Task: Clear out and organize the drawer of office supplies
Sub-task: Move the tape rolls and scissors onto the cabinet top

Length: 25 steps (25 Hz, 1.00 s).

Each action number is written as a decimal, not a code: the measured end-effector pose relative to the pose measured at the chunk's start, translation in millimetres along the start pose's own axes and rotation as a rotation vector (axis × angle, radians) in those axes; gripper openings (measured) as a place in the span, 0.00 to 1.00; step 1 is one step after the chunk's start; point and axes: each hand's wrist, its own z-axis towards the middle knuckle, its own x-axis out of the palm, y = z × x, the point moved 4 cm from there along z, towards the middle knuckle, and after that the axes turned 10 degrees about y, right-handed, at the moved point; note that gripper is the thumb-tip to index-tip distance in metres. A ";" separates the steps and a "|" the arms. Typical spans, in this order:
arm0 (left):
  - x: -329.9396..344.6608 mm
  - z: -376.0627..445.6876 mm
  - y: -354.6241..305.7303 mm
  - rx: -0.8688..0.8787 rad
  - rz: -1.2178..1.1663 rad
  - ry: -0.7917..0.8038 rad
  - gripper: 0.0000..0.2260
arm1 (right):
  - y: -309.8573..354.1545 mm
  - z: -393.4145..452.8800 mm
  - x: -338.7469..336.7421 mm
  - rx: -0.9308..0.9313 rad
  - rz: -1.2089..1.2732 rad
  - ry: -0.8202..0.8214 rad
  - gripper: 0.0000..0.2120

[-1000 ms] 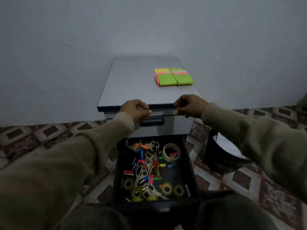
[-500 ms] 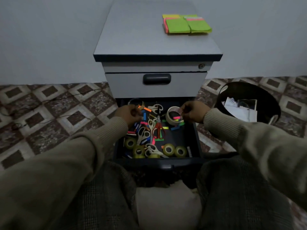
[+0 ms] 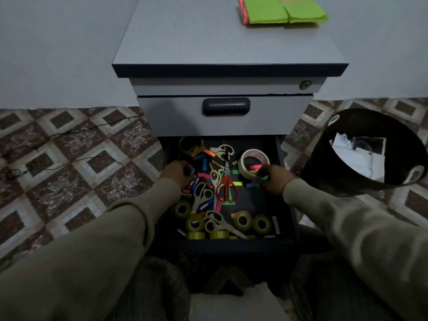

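Open drawer (image 3: 286, 232) sits low, near knees, crammed: tape rolls (image 3: 242, 220) at front, red scissors (image 3: 226, 187) mid.

Advice: lift loose paper strips first, sort by kind, keep fingers off blades.

Left hand (image 3: 177, 173) grip curled at left edge; contents hidden.

Right hand (image 3: 274, 178) grip pinches coloured strips (image 3: 264, 179) beside masking tape (image 3: 253, 163).

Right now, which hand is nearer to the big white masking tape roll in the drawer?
Right. The right hand is just below the big white masking tape roll, almost touching; the left hand is across the drawer, beyond the red-handled scissors.
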 end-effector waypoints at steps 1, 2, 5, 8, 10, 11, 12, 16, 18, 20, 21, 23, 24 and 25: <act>-0.3 9.5 -1.7 0.004 0.018 0.000 0.16 | 0.4 5.9 2.9 -0.008 -0.005 -0.001 0.25; -0.5 18.5 -3.5 0.003 0.030 0.004 0.17 | 1.0 12.3 5.2 -0.017 0.000 -0.005 0.28; 4.4 48.0 -3.7 -0.014 0.024 0.066 0.22 | 0.1 36.4 12.0 -0.016 0.020 0.014 0.32; 14.9 69.6 -1.4 -0.031 0.060 0.184 0.25 | -4.4 55.0 26.4 -0.017 -0.014 0.083 0.31; 19.4 81.7 0.4 -0.049 0.064 0.202 0.26 | -9.1 64.5 35.6 -0.018 -0.020 0.114 0.30; 20.8 87.9 0.6 -0.050 0.076 0.201 0.27 | -11.3 68.0 38.6 -0.013 -0.024 0.118 0.29; 21.5 92.8 0.1 -0.043 0.087 0.198 0.28 | -13.0 71.0 40.5 -0.006 -0.030 0.116 0.27; 24.6 104.3 -7.7 0.036 0.184 0.207 0.25 | -15.4 75.2 42.9 0.005 -0.022 0.078 0.24; 31.2 109.3 -0.3 0.082 0.220 0.194 0.21 | -17.7 75.8 40.4 0.023 -0.010 0.035 0.23; 38.9 110.1 11.7 0.057 0.285 0.201 0.20 | -19.7 74.7 35.6 0.062 -0.002 -0.008 0.20; 41.3 107.0 16.1 0.010 0.350 0.197 0.20 | -20.9 73.5 32.7 0.086 0.002 -0.027 0.19; 46.3 98.5 19.4 -0.044 0.428 0.182 0.18 | -22.1 71.1 27.2 0.109 0.022 -0.058 0.19; 48.0 93.6 18.1 -0.034 0.449 0.185 0.17 | -21.6 68.6 24.5 0.110 0.034 -0.064 0.21; 47.6 88.5 16.6 -0.022 0.463 0.197 0.17 | -20.2 65.5 21.6 0.108 0.043 -0.063 0.23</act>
